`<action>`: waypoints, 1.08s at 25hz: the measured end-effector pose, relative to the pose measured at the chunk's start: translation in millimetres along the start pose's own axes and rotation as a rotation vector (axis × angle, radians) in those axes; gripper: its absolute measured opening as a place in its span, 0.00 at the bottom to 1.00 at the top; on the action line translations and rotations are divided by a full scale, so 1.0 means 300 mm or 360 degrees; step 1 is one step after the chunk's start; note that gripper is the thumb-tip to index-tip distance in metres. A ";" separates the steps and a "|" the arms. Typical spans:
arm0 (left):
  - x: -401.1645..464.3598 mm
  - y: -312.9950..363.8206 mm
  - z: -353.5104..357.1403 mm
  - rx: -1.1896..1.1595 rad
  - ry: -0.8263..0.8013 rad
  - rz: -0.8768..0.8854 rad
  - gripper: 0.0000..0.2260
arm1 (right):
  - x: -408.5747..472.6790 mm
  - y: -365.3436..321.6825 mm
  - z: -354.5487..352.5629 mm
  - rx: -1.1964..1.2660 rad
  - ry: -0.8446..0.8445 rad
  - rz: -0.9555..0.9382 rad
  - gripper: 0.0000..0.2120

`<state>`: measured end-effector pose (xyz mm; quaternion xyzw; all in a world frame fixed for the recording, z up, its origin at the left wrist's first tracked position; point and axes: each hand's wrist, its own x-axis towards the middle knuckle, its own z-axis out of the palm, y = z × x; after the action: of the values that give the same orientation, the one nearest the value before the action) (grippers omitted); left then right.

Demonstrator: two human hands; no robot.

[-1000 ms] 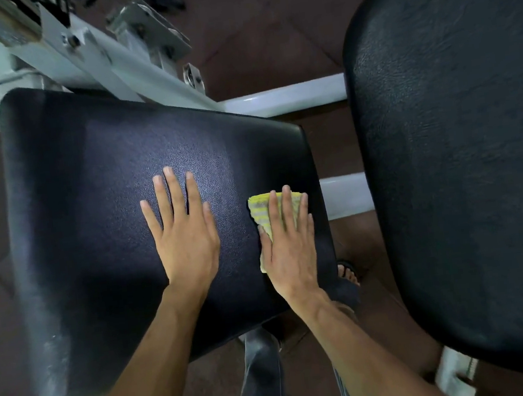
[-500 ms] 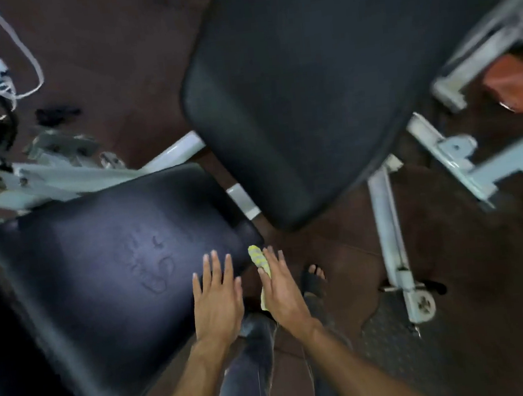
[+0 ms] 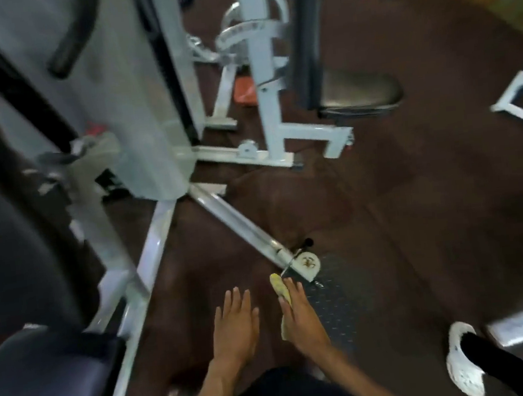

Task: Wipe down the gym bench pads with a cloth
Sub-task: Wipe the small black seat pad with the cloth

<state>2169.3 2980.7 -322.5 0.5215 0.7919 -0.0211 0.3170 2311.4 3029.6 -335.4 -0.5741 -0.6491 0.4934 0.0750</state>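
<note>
brown floor (image 3: pixel 416 213) fills most of the view, with white metal frames (image 3: pixel 158 241) standing on it. one dark bench pad (image 3: pixel 47 381) sits at the bottom left corner, and a second dark pad (image 3: pixel 358 91) sits farther off, near the top right, on another machine. both look blurry. a white shoe (image 3: pixel 464 363) shows at the bottom right.

two hands hang over the floor, not touching any pad. the left hand (image 3: pixel 235 326) is flat, fingers straight and close together, and holds nothing. the right hand (image 3: pixel 302 319) has straight fingers too, with one yellow cloth (image 3: pixel 279 288) tucked against its inner side. how it keeps hold of the cloth i cannot tell.

i think the step now is moving to the next pad. to do it well, lay the cloth flat on the pad, press with the whole palm, and wipe in long rows from one edge to the other, so no spot is missed. the free hand could steady the pad.
</note>
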 end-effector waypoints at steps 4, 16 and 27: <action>0.057 0.447 0.041 0.0144 -0.0077 0.0314 0.24 | -0.043 0.179 -0.378 0.0090 0.0310 0.0168 0.35; 0.482 1.036 -0.070 0.0335 -0.0165 0.0673 0.24 | 0.237 0.305 -0.894 0.0479 0.0655 0.0370 0.25; 1.097 1.368 -0.369 0.0218 -0.0001 0.0687 0.24 | 0.880 0.200 -1.341 0.0388 0.0780 0.0324 0.25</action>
<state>2376.7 3475.1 -284.5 0.6992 0.6584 -0.0066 0.2784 2531.8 3460.0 -300.9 -0.7251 -0.4866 0.4194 0.2483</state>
